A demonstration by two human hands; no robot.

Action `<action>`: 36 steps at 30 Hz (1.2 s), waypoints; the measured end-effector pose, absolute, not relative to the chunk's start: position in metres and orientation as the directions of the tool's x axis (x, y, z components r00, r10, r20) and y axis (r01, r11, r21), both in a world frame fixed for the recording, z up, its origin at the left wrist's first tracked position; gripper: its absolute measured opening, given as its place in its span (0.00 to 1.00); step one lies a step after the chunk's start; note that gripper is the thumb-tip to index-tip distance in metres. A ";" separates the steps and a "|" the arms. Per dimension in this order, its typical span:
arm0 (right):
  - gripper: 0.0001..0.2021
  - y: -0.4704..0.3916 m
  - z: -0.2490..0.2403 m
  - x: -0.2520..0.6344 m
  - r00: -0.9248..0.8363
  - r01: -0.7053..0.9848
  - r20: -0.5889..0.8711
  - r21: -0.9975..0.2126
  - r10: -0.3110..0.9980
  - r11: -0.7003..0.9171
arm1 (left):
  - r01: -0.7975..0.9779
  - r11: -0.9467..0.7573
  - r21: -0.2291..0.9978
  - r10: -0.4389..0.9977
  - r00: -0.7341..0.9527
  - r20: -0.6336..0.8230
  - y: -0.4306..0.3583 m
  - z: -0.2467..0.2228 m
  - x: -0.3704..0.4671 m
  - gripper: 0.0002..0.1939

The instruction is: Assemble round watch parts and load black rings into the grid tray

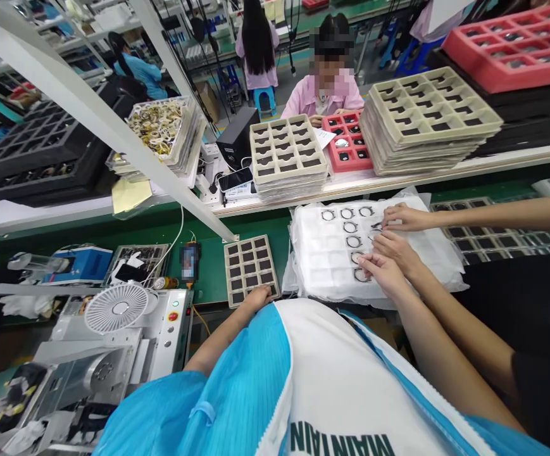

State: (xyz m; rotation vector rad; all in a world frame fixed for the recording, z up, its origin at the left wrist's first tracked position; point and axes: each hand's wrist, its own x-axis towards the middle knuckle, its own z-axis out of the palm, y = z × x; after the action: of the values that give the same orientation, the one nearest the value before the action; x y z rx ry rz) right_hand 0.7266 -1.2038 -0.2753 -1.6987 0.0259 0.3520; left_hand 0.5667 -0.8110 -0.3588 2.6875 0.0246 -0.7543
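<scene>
My left hand is at the near edge of a beige compartment tray, its fingers curled on the rim. Dark inserts fill the tray's compartments. My right hand reaches over a white sheet-covered tray, pinching a thin dark ring at its near side. Several similar rings lie in a column and along the far row, such as a ring in the middle. Beside mine, a co-worker's two hands, a far hand and a nearer hand, work on the same white tray.
Beyond the bench, a shelf carries a beige tray stack, a red tray and a taller beige stack. A slanted white post crosses the left. A small fan stands on a machine with buttons. A person sits opposite.
</scene>
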 end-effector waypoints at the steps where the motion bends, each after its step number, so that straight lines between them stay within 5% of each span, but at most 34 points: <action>1: 0.27 -1.209 -0.275 0.728 0.952 -0.219 -0.249 -0.961 0.179 -0.170 | 0.111 -0.935 0.337 -0.078 0.862 -0.501 -0.810 -0.356 0.567 0.03; 5: 0.15 -1.234 -0.273 0.728 0.958 -0.060 -0.185 -0.877 0.219 -0.476 | 0.138 -0.926 0.352 -0.025 0.907 -0.421 -0.808 -0.334 0.572 0.08; 9: 0.06 -1.248 -0.269 0.712 0.914 0.112 -0.291 -0.490 0.283 -0.865 | 0.175 -0.863 0.475 0.140 0.984 -0.110 -0.820 -0.291 0.596 0.14; 12: 0.10 -1.249 -0.266 0.698 0.891 0.138 -0.372 -0.328 0.262 -0.935 | -0.026 -0.802 0.597 0.029 0.996 0.082 -0.858 -0.255 0.627 0.12; 15: 0.12 -1.245 -0.264 0.688 0.909 0.127 -0.339 -0.333 0.244 -0.934 | -0.284 -0.735 0.616 -0.297 0.951 0.085 -0.922 -0.233 0.659 0.11; 18: 0.11 -1.241 -0.266 0.683 0.919 0.116 -0.306 -0.394 0.249 -0.912 | -0.451 -0.736 0.506 -0.563 0.822 -0.088 -0.992 -0.233 0.686 0.12; 22: 0.09 -1.242 -0.272 0.675 0.921 0.119 -0.276 -0.475 0.276 -0.872 | -0.554 -0.793 0.254 -0.609 0.738 -0.292 -1.055 -0.250 0.708 0.20; 26: 0.09 -1.247 -0.279 0.679 0.917 0.126 -0.241 -0.579 0.316 -0.806 | -0.563 -0.804 0.190 -0.592 0.736 -0.329 -1.072 -0.259 0.718 0.21; 30: 0.11 -1.241 -0.277 0.712 0.941 0.159 -0.157 -0.574 0.299 -0.803 | -0.577 -0.771 0.270 -0.637 0.694 -0.335 -1.064 -0.257 0.723 0.14; 36: 0.13 -1.213 -0.258 0.755 0.798 0.410 -0.285 -0.390 0.531 -0.825 | -0.290 -0.705 0.648 -0.582 0.758 -0.294 -1.014 -0.237 0.724 0.07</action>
State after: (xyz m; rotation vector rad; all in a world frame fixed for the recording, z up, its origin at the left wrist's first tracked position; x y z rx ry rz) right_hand 0.7548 -1.2126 -0.2580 -2.6777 -0.7198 0.5564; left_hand 0.7239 -1.0137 -0.2372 2.3661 -0.6511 -0.6559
